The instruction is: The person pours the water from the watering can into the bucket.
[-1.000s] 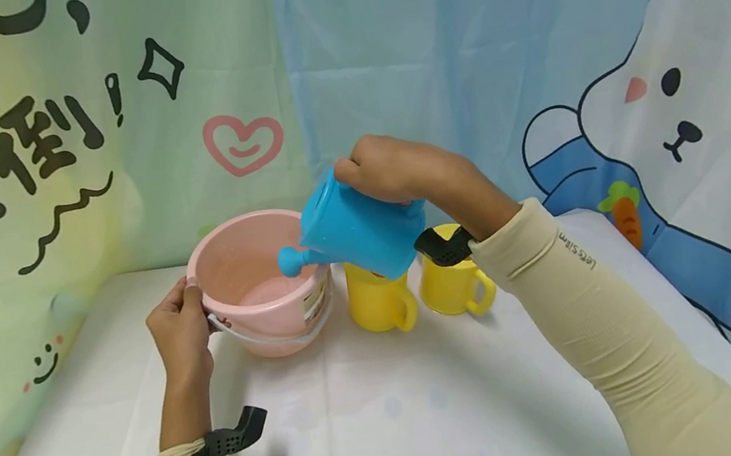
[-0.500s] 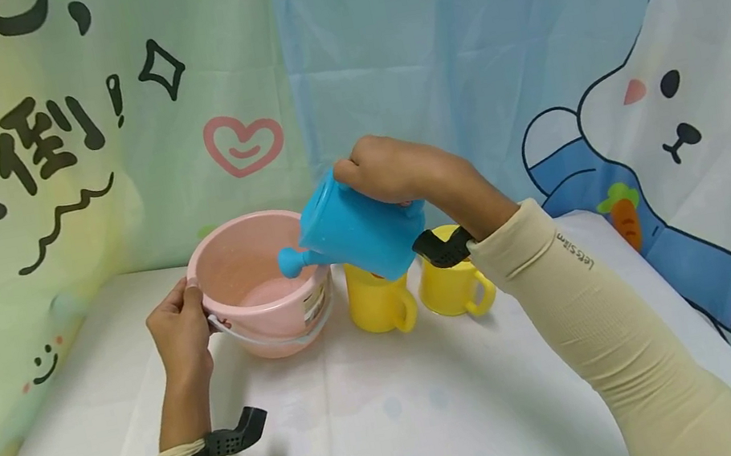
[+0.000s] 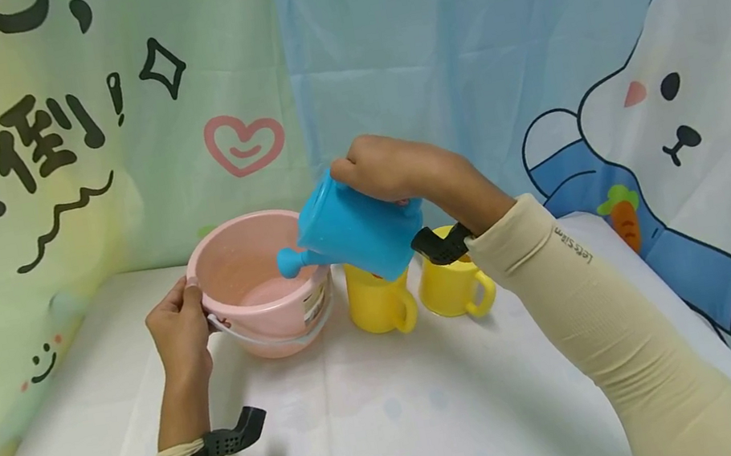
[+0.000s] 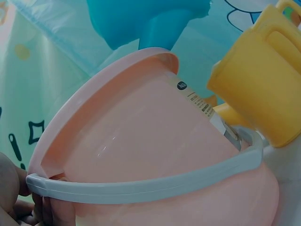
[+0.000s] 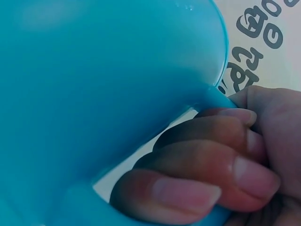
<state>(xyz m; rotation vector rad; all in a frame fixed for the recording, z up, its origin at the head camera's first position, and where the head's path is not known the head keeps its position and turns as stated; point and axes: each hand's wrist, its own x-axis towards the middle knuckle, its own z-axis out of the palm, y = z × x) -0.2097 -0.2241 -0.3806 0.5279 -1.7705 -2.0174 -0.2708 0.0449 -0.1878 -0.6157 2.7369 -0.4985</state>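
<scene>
A pink bucket (image 3: 279,320) with a pale grey-white handle (image 4: 150,190) stands on the table at left of centre. My left hand (image 3: 180,334) grips its left rim, thumb on top, fingers beneath. My right hand (image 3: 394,166) is curled round the handle of a blue watering can (image 3: 361,225); the right wrist view shows the fingers (image 5: 202,165) passing through the handle loop. Tilted leftward, the can has its spout (image 3: 294,262) over the bucket's right rim. No stream of water can be made out from it. The can's underside partly covers a yellow watering can or jug (image 3: 379,303).
Right of that, a second yellow cup-like vessel (image 3: 452,286) with a handle stands partly behind my right wrist. A white cloth covers the table (image 3: 387,436). A printed curtain (image 3: 365,57) with a rabbit and lettering hangs close behind the things.
The watering can and right hand have shifted very slightly left, hardly more than a few pixels. The left hand and the bucket stay in place.
</scene>
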